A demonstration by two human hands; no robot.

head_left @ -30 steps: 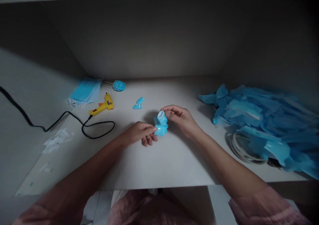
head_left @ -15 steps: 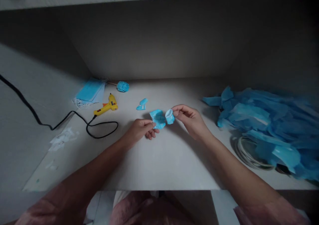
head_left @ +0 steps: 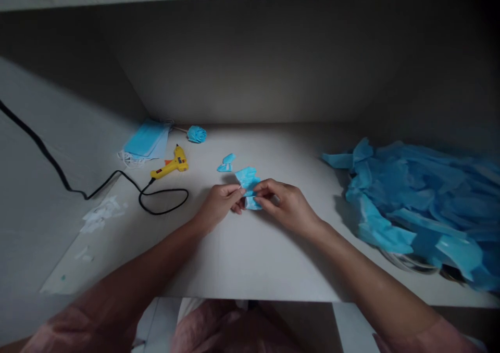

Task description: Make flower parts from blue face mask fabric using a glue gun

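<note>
Both hands meet at table centre: left hand [head_left: 221,203] and right hand [head_left: 285,204] each pinch the blue scrap [head_left: 248,185] between them, its length running away from the person.

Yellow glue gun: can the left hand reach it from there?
Probably yes: the glue gun lies left of the left hand, only its cord between, though that hand pinches the blue piece.

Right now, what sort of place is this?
Probably a home craft spot: a white desk set in a recess. A yellow glue gun, a stack of face masks and a big heap of blue scraps lie on it, and the left hand and right hand pinch a blue piece.
</note>
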